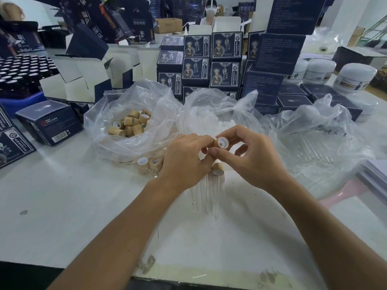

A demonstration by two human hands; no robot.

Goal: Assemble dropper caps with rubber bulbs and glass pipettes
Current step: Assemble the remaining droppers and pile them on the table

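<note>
Dropper cap pinched by both hands, bags behind

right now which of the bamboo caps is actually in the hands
The bamboo cap pinched between the right hand and left hand; the others sit in the bag or on the table.

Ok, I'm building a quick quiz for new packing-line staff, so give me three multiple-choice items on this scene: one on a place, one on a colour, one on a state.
1. Where is the bag of loose caps?
A. Left of the hands
B. Right of the hands
C. On the boxes

2. What colour is the outside of the held cap?
A. Blue
B. Tan
C. Black

3. How is the right hand?
A. Flat on the table
B. Idle, hanging
C. Pinching the held cap

Answers: 1 A, the bag lies left of the left hand. 2 B, its wall is tan with a white lining. 3 C, thumb and finger close round it.
</note>
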